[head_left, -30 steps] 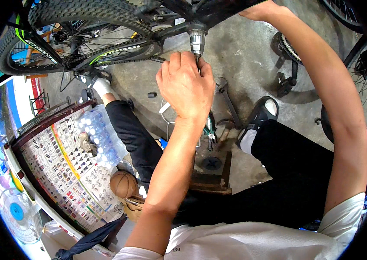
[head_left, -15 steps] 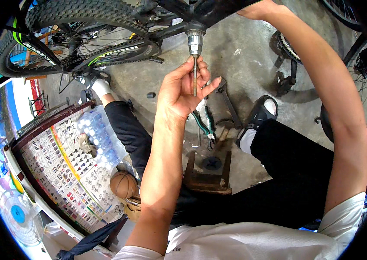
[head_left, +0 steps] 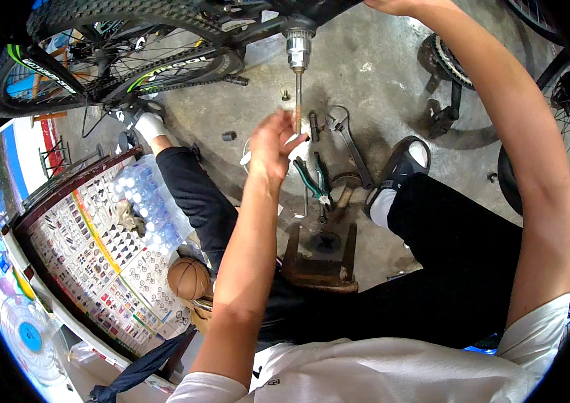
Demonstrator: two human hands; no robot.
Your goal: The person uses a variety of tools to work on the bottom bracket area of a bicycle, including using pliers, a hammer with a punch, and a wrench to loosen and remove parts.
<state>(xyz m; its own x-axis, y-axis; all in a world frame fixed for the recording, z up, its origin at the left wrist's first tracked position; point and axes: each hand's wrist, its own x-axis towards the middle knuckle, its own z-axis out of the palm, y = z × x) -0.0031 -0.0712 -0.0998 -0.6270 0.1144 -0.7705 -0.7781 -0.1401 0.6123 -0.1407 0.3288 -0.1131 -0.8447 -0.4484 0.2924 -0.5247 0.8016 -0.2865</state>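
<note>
My left hand, blurred by movement, is just left of and beside a thin threaded rod, its fingers half curled; whether they touch the rod is unclear. The rod hangs from a silver cylindrical tool on the underside of a black bicycle frame. My right hand reaches up to the frame at the top edge, its fingers hidden. Below lie an adjustable wrench, green-handled pliers and several other small tools and parts on the floor.
A bicycle wheel is at upper left. A crankset and further bike parts stand at right. A wooden stool is between my legs. A basketball, bagged bottles and a printed parts chart are at lower left.
My left hand has come down from the silver tool to the rod's lower part, turning over and loosening, exposing the rod. The frame and tool sit higher in the view.
</note>
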